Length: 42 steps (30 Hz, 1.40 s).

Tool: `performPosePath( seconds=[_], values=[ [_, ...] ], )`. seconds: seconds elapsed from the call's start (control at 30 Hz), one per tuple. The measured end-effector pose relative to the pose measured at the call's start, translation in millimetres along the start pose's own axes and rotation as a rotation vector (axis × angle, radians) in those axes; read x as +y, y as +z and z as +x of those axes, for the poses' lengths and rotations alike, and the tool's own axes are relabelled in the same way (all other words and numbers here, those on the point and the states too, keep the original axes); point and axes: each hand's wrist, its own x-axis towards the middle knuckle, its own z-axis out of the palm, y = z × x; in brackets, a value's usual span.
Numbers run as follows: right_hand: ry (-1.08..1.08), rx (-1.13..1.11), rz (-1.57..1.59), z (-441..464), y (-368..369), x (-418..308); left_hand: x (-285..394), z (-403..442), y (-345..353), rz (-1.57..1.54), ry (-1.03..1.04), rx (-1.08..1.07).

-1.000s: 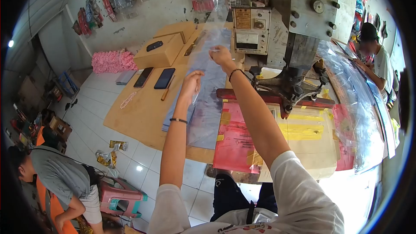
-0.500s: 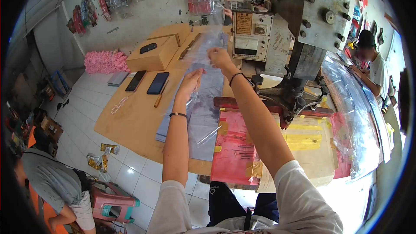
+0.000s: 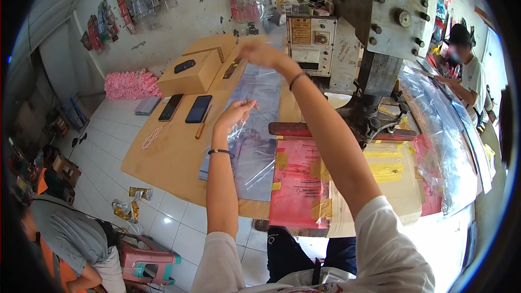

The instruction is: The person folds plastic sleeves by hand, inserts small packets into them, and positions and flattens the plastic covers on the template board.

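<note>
- Looks partway through handling, curling the fingers of the left hand (image 3: 234,116), near the centre, narrowly around what appears to be clear plastic film (image 3: 237,129).
- Stretching toward 12 o'clock with the right hand (image 3: 262,54), above the far end of the bluish plastic sheets (image 3: 255,160); too blurred to tell whether wide, narrow or holding.
- Already lying flat and layered on the tabletop (image 3: 163,157), running from near 12 o'clock toward 6: thin, glossy, faintly creased.
- Cannot tell how many sheets count as finished, nor how many remain.
- Just beside the sheets, at 5 o'clock: a flat red panel (image 3: 298,176), scuffed with dark streaks and patched with tape.
- Rising at 1 to 2 o'clock: a bolted steel press (image 3: 391,27), blocky and worn.
- Resting toward 10 o'clock: a squared cardboard box (image 3: 190,76), matte brown.
</note>
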Motion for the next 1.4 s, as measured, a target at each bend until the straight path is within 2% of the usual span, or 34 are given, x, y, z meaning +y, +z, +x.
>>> performPosePath(
  seconds=[0.07, 0.27, 0.37, 0.47, 0.5, 0.57, 0.63, 0.7, 0.77, 0.87, 0.97, 1.03, 1.13, 1.23, 1.33, 1.4],
  values=[
    [0.102, 0.002, -0.133, -50, 19, -37, 0, -4, 0, 0.009, 0.005, 0.016],
    [0.139, 0.365, -0.372, -124, 70, -32, 32, -38, -11, 0.165, -0.024, 0.019],
    [0.304, 0.124, -0.212, -127, 53, -37, 39, -53, -16, 0.347, -0.015, -0.012],
    [-0.046, -0.269, -0.132, -139, 44, -33, 56, -88, -10, 0.546, -0.082, -0.169],
    [-0.069, -0.300, -0.077, -146, 47, -36, 57, -99, -9, 0.602, -0.121, -0.239],
    [-0.109, -0.373, 0.028, -173, 57, -49, 35, -113, -33, 0.633, -0.027, -0.324],
    [-0.144, -0.413, -0.025, -211, 71, -68, 25, -129, -42, 0.682, -0.137, -0.323],
    [-0.182, -0.505, -0.007, -239, 82, -78, 35, -146, -40, 0.750, -0.445, -0.235],
    [-0.212, -0.661, 0.099, -266, 94, -83, 21, -158, -22, 0.827, -0.408, -0.048],
    [-0.371, -0.517, 0.174, -291, 102, -87, 16, -169, 11, 0.937, -0.372, 0.155],
    [-0.041, -0.342, -0.288, -310, 117, -95, 20, -183, 55, 1.109, -0.325, 0.269],
    [-0.064, -0.296, -0.276, -315, 136, -91, 12, -189, 73, 1.207, -0.219, 0.346],
    [-0.080, -0.268, -0.310, -310, 155, -98, 17, -199, 86, 1.182, -0.253, 0.391],
    [-0.059, -0.212, -0.281, -309, 164, -100, 34, -210, 95, 1.124, -0.399, 0.441],
    [-0.009, -0.077, -0.214, -315, 171, -98, 24, -224, 107, 1.182, -0.280, 0.523],
    [0.020, -0.002, -0.247, -318, 174, -99, 29, -230, 122, 1.227, -0.413, 0.476]
  ],
)
